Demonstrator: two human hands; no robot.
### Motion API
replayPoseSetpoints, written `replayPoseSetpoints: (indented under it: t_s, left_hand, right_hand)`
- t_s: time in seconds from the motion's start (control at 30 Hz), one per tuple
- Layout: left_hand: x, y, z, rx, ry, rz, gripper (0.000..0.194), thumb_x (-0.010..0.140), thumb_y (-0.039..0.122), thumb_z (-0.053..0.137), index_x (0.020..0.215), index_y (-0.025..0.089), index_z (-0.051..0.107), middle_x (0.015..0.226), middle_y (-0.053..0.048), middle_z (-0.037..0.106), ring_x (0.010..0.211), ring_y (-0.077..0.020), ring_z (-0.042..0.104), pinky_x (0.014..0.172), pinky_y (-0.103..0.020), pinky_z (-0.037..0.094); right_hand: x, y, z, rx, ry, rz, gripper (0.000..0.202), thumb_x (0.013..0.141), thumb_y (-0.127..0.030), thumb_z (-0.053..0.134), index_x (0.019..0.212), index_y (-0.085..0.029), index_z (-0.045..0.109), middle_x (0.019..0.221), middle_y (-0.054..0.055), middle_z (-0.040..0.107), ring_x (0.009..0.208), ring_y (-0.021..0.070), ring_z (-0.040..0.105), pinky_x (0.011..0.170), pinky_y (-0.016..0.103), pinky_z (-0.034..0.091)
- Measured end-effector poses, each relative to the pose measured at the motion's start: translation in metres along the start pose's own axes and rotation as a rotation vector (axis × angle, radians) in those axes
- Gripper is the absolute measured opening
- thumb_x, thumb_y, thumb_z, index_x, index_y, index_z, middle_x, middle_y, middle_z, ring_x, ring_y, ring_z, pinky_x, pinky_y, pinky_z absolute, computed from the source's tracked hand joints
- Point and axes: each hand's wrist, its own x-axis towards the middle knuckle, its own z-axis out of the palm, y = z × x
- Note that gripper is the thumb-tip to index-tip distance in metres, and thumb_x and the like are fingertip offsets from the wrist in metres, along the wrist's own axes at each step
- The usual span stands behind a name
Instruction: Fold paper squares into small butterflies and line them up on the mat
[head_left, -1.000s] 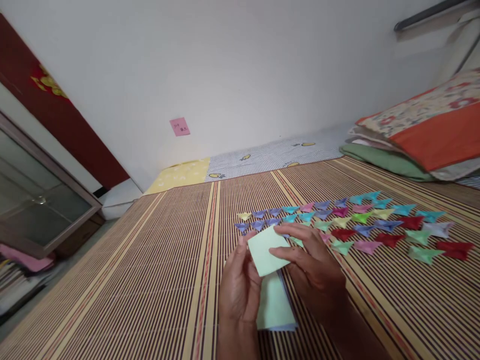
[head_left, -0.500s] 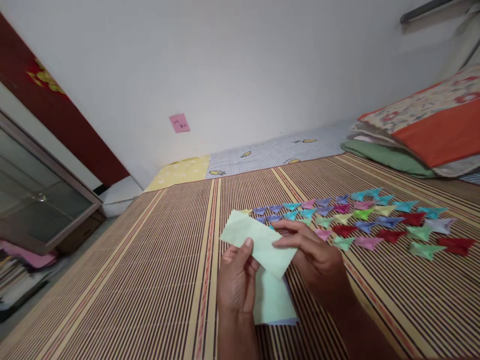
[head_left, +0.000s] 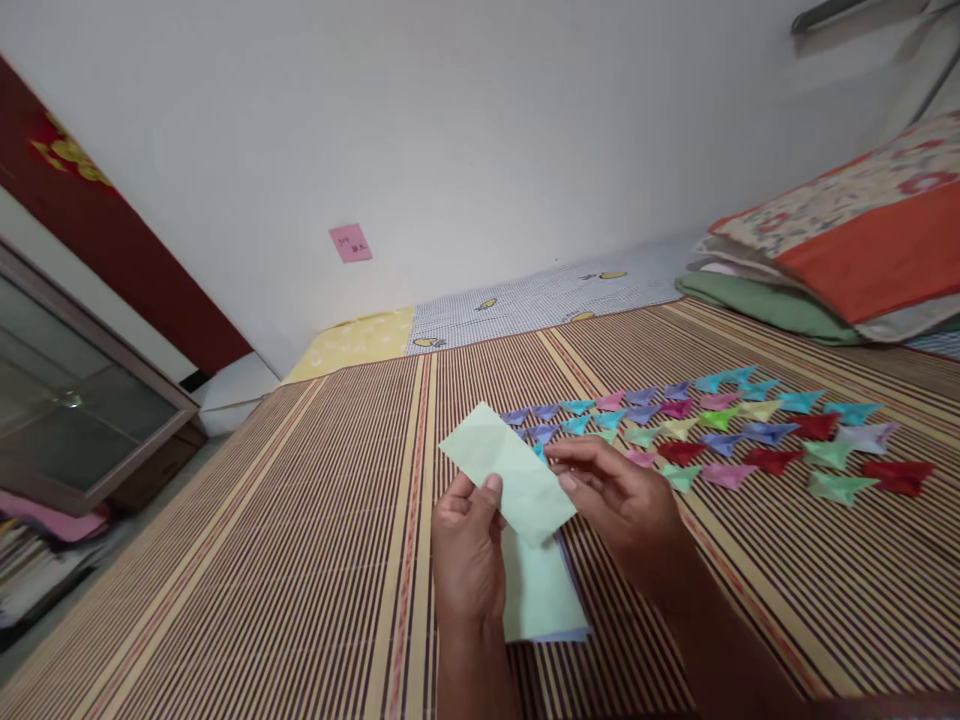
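A pale green sheet of paper (head_left: 510,465), folded into a rectangle, is held slanting in front of me. My left hand (head_left: 474,540) pinches its lower left edge, thumb on top and fingers beneath. At its right end, my right hand (head_left: 622,500) grips the edge between thumb and fingers. Below it on the mat lies a stack of paper (head_left: 541,595), pale green on top with a bluish-purple edge showing underneath. Several rows of small folded paper shapes (head_left: 720,443) in many colours lie beyond my right hand.
A striped bamboo mat (head_left: 322,530) covers the bed. Folded bedding and a pillow (head_left: 862,260) are piled at the far right. A pink note (head_left: 350,243) is stuck to the white wall. A glass-fronted cabinet (head_left: 82,390) stands at the left.
The pale green paper has tilted more steeply, its right end swinging down and left. My right thumb now lies at the paper's right edge. The view has shifted slightly.
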Motion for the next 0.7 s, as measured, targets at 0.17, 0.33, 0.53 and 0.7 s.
replayPoseSetpoints:
  t_s: [0.17,0.33,0.53,0.7]
  left_hand:
    - [0.002,0.004,-0.003,-0.085,0.048,0.026,0.039,0.067,0.019,0.090,0.104,0.015,0.078,0.105,-0.011,0.083,0.092,-0.0236,0.079,0.087,-0.031,0.062]
    - [0.001,0.006,-0.003,-0.155,0.077,-0.001,0.034,0.074,0.010,0.084,0.107,0.014,0.077,0.108,-0.011,0.082,0.093,-0.0205,0.079,0.088,-0.027,0.062]
    - [0.000,0.007,-0.001,-0.151,0.109,-0.011,0.041,0.073,0.008,0.082,0.113,0.016,0.075,0.106,-0.012,0.082,0.093,-0.0216,0.079,0.080,-0.027,0.063]
    - [-0.002,0.007,-0.001,-0.121,0.042,0.031,0.035,0.075,0.019,0.086,0.109,0.015,0.076,0.103,-0.011,0.082,0.091,-0.0221,0.078,0.080,-0.029,0.063]
  right_hand:
    - [0.001,-0.015,-0.010,-0.137,-0.317,-0.199,0.047,0.088,-0.004,0.051,0.121,-0.030,0.072,0.148,0.006,0.058,0.138,0.0233,0.055,0.114,0.044,0.047]
    - [0.000,-0.014,-0.004,-0.270,-0.287,-0.248,0.047,0.089,-0.004,0.055,0.125,-0.028,0.073,0.159,0.007,0.045,0.146,0.0257,0.046,0.119,0.048,0.041]
    - [0.000,-0.007,0.004,-0.202,-0.149,-0.280,0.025,0.093,-0.012,0.062,0.107,-0.026,0.078,0.148,0.009,0.057,0.132,0.0238,0.060,0.107,0.039,0.052]
    - [-0.001,-0.005,0.011,-0.151,0.028,-0.225,0.008,0.095,-0.023,0.067,0.091,-0.022,0.074,0.115,0.008,0.072,0.109,0.0219,0.070,0.094,0.034,0.054]
